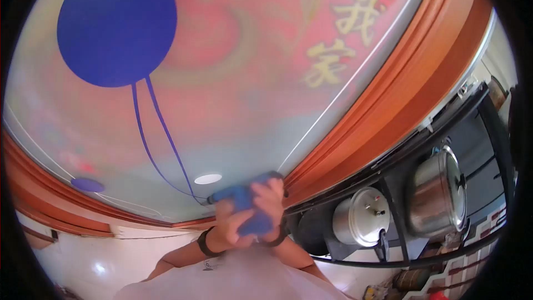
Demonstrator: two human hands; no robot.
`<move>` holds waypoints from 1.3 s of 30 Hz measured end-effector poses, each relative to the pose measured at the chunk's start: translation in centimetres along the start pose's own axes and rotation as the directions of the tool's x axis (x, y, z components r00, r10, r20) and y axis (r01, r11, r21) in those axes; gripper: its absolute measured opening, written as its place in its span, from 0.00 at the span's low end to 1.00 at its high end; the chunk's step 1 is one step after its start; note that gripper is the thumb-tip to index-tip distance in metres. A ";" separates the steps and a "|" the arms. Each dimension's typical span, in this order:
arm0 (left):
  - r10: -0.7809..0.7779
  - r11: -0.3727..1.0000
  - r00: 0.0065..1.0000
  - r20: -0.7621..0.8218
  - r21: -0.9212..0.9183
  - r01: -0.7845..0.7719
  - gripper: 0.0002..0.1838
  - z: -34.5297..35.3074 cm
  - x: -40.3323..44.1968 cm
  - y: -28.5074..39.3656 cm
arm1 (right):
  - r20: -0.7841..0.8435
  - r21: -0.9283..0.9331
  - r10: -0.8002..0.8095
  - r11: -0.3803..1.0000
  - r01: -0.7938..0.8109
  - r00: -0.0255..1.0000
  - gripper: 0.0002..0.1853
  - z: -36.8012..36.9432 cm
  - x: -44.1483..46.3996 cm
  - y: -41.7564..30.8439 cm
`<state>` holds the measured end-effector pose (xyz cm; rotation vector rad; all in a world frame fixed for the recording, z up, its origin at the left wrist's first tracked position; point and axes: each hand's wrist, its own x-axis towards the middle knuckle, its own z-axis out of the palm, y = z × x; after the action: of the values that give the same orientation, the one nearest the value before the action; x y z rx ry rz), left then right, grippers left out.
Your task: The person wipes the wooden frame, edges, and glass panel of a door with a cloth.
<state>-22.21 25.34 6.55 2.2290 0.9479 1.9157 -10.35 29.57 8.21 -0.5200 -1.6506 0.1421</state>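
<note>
My left hand (229, 223) and my right hand (268, 199) are close together, both closed around a blue object (257, 223). It is smeared by motion, so I cannot make out its kind; dark ends show at its left and right. A dark band circles my left wrist. Just beyond the hands spreads a large pale panel (244, 139) with blurred pink patterns and gold Chinese characters. On the panel appears a big flat blue disc (116, 25), with two thin blue lines running from it down towards the object in my hands. A small white oval (208, 179) lies near them.
An orange-brown wooden frame (383, 114) borders the panel. At the right, a black rack (395, 216) holds a lidded metal pot (361, 216) and a larger steel pot (436, 191). A small blue oval (87, 184) shows at the panel's lower left, above the pale floor (100, 258).
</note>
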 end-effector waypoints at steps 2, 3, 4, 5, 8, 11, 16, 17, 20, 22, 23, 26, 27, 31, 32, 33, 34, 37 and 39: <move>0.015 0.999 1.000 0.007 0.029 -0.016 0.23 0.8 1.0 0.2 | -0.100 0.021 -0.010 1.000 0.012 0.995 0.11 0.2 0.1 0.3; -0.014 1.000 0.999 0.045 0.003 0.014 0.23 0.5 0.7 0.1 | -0.153 0.050 -0.007 0.999 0.015 0.988 0.11 0.7 0.1 0.4; -0.049 0.999 0.995 0.087 -0.018 0.050 0.23 -0.3 0.4 0.1 | -0.171 0.046 -0.046 0.997 0.055 0.984 0.10 1.3 0.2 0.6; -0.089 0.995 0.987 0.133 -0.035 0.094 0.23 -1.2 0.1 0.3 | -0.145 0.018 -0.106 0.994 0.110 0.984 0.10 1.7 -0.3 0.8; -0.060 0.997 0.996 0.059 0.053 0.057 0.21 -4.2 0.3 0.7 | -0.141 0.054 -0.159 0.984 0.168 0.977 0.10 3.8 -0.1 -0.3; -0.100 0.983 0.994 -0.042 0.153 0.105 0.21 -5.7 -0.4 1.6 | 0.121 0.135 -0.201 0.974 0.184 0.972 0.11 4.8 1.7 -3.8; -0.143 0.950 0.966 -0.217 0.244 0.195 0.21 -4.9 -2.0 1.9 | 0.117 0.228 -0.312 0.933 0.280 0.943 0.12 9.3 -1.1 -4.1; -0.153 0.946 0.960 -0.234 0.247 0.211 0.22 -4.6 -2.5 2.1 | 0.148 0.271 -0.332 0.919 0.285 0.932 0.12 9.8 -1.6 -4.0; -0.167 0.944 0.952 -0.255 0.238 0.229 0.22 -2.7 -3.2 2.1 | 0.225 0.400 -0.371 0.878 0.262 0.901 0.12 8.1 -1.1 -2.6; -0.169 0.952 0.956 -0.240 0.213 0.221 0.22 -1.0 -3.5 1.7 | 0.195 0.422 -0.382 0.864 0.274 0.903 0.12 5.7 0.4 -1.7; -0.167 0.957 0.960 -0.225 0.197 0.212 0.22 -0.1 -3.5 1.3 | 0.118 0.398 -0.376 0.866 0.303 0.919 0.12 4.3 1.3 -1.1; -0.154 0.975 0.972 -0.176 0.130 0.178 0.22 3.4 -3.6 0.0 | 0.082 0.349 -0.269 0.910 0.225 0.960 0.10 0.4 -0.2 1.9; -0.150 0.980 0.975 -0.163 0.107 0.169 0.22 4.6 -3.3 -0.2 | 0.093 0.348 -0.214 0.922 0.170 0.972 0.09 -1.0 -0.6 2.8; -0.149 0.987 0.979 -0.138 0.042 0.156 0.22 8.0 -1.8 -0.8 | 0.432 0.220 -0.118 0.975 0.022 0.894 0.12 -6.0 0.3 3.8; -0.149 0.988 0.979 -0.141 0.030 0.154 0.22 8.2 -1.7 -0.7 | 0.361 0.276 -0.100 0.961 -0.004 0.927 0.14 -5.9 1.7 2.4; -0.145 0.989 0.978 -0.150 0.021 0.150 0.22 8.3 -1.6 -0.5 | 0.368 0.253 -0.111 0.967 0.015 0.923 0.15 -6.1 1.5 2.7; -0.154 0.987 0.973 -0.169 0.009 0.158 0.22 8.0 -1.7 -0.2 | 0.374 0.244 -0.123 0.969 0.031 0.919 0.15 -5.8 1.0 3.2; -0.211 0.977 0.950 -0.232 -0.017 0.213 0.23 6.5 -2.5 0.7 | 0.321 0.221 -0.104 0.975 0.033 0.941 0.19 -4.5 0.3 2.8; -0.269 0.960 0.921 -0.282 -0.004 0.279 0.23 5.2 -2.8 1.3 | 0.267 0.222 -0.109 0.974 0.049 0.958 0.21 -3.4 0.1 2.4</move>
<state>-17.09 24.70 3.41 1.7500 1.2629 2.1249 -6.49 31.05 7.87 -0.2776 -1.8998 0.3418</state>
